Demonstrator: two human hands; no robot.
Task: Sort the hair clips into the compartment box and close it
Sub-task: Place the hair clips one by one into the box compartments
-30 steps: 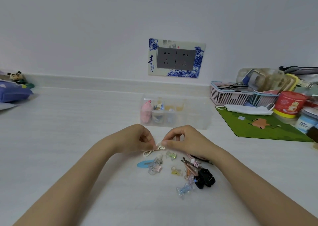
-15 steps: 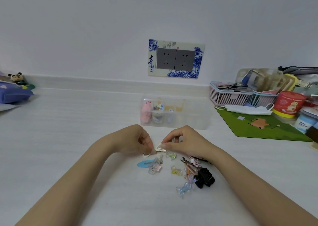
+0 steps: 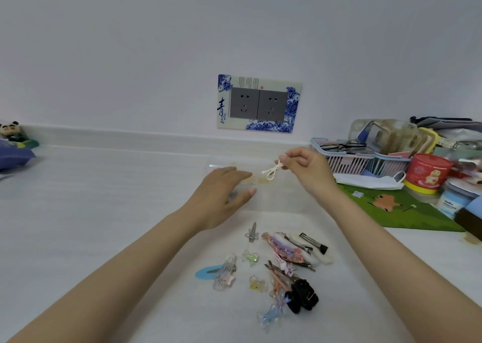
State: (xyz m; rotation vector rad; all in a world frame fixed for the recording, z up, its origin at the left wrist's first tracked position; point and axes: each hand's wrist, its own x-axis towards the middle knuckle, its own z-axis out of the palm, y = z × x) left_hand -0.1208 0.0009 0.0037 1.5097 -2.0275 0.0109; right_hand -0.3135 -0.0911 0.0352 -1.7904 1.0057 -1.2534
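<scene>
My right hand [image 3: 306,170] pinches a cream bow clip [image 3: 272,171] and holds it above the clear compartment box [image 3: 279,194], which stands open on the white table. My left hand [image 3: 221,194] reaches over the box's left part with fingers stretched out, covering the compartments there. Nearer to me lies a loose pile of hair clips [image 3: 281,267]: a blue snap clip [image 3: 207,273], small transparent bow clips, a floral fabric clip, a black claw clip [image 3: 302,299] and several metal ones.
A green mat [image 3: 407,209] lies at the right with a face mask [image 3: 370,180], a red tub [image 3: 427,171] and jars. Pink and blue baskets [image 3: 349,157] stand behind them. A wall socket [image 3: 259,103] is straight ahead, a panda toy [image 3: 9,131] far left.
Both hands held the bow clip low over the pile before. Now my right hand has carried it up over the box, and my left hand has let go and reached to the box.
</scene>
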